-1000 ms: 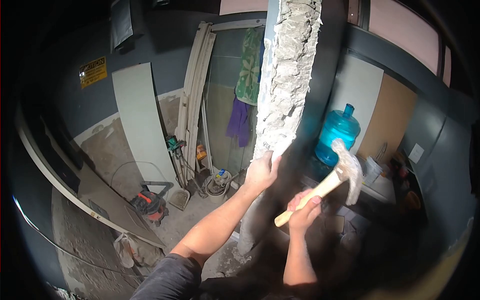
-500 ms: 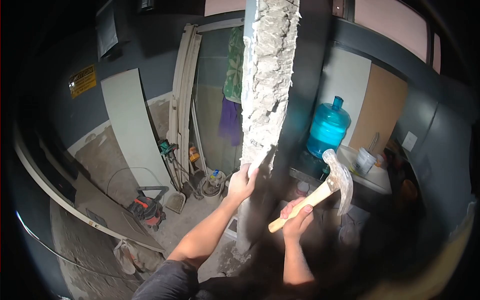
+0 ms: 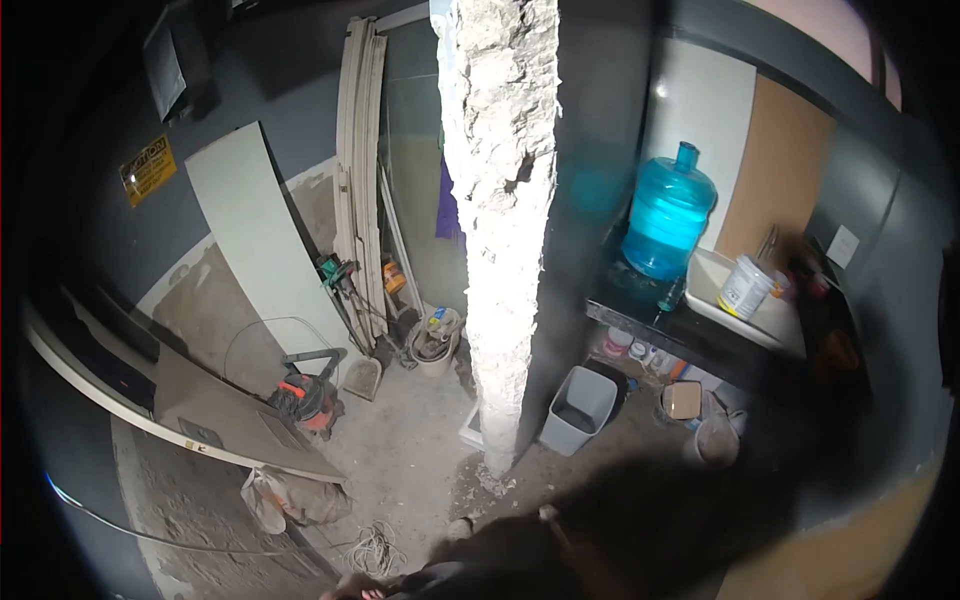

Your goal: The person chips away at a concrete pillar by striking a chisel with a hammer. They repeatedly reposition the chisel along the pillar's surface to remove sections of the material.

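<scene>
A column with a rough, chipped plaster face (image 3: 505, 230) stands upright in the middle of the view, brightly lit. At the bottom edge, a small part of my left hand (image 3: 355, 589) shows, low and away from the column. Its fingers are mostly cut off, so I cannot see whether it holds anything. My right hand cannot be made out; a dim brownish shape lies in the deep shadow at the lower right of centre. Neither the claw hammer nor the pale tool from the earlier frame can be made out. Rubble (image 3: 492, 482) lies around the column's foot.
A blue water jug (image 3: 668, 215) stands on a dark counter (image 3: 640, 300), beside a white tub (image 3: 746, 287). Below is a grey bin (image 3: 580, 410). At left are a vacuum cleaner (image 3: 308, 400), a bucket (image 3: 436, 345), a leaning panel (image 3: 260, 230) and coiled cord (image 3: 375, 548).
Both hands have dropped from the column; the hammer and pale tool have gone from clear view. The view has shifted, showing more floor and placing the column further left.
</scene>
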`<action>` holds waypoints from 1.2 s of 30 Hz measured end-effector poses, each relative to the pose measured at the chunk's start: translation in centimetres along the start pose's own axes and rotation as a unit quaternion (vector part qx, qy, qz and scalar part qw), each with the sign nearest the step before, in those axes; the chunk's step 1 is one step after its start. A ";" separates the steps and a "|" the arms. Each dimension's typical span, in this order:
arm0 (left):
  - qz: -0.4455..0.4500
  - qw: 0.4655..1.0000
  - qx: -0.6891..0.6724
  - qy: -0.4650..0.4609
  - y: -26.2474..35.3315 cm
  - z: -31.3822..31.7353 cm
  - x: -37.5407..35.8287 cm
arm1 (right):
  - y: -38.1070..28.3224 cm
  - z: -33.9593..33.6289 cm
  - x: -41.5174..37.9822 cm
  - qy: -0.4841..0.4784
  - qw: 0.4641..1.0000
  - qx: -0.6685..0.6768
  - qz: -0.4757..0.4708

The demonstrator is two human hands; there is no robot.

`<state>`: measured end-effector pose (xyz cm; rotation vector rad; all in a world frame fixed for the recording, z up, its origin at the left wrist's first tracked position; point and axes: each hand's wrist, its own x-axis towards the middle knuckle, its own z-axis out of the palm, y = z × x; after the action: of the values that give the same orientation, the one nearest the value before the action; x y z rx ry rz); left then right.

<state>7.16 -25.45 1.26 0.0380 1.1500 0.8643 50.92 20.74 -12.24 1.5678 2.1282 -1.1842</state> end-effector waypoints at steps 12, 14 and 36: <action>0.287 0.946 -0.129 0.077 8.8 8.7 2.9 | 1.1 -6.4 -1.9 -0.096 0.993 0.051 0.048; 0.212 0.947 0.050 0.237 8.9 -2.1 13.6 | 0.2 -9.0 -0.2 -0.094 0.993 0.058 0.031; 0.014 0.861 -0.229 0.454 -2.9 39.0 28.8 | 9.4 -37.6 25.1 -0.278 0.924 -0.189 -0.184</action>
<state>44.02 5.50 -5.11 -0.8310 1.7762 1.2107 59.10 65.96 -7.89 0.5875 2.1199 -1.0632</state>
